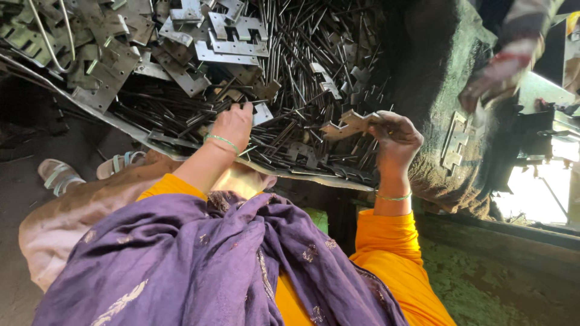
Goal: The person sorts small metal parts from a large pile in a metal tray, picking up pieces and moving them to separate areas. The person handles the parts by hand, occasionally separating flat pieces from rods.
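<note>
Our right hand (396, 137) is closed on a notched metal hinge plate (349, 124), held up just above the heap. Our left hand (232, 124) reaches into a mass of thin steel pins (302, 54), fingers curled down among them; we cannot tell whether they grip any. Beyond our left hand lie stacked hinge plates (232, 39). Far right of our right hand, another person's blurred hand (498, 75) works.

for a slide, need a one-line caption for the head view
Right hand holds a metal hinge plate while left hand reaches into a pile of steel pins.
</note>
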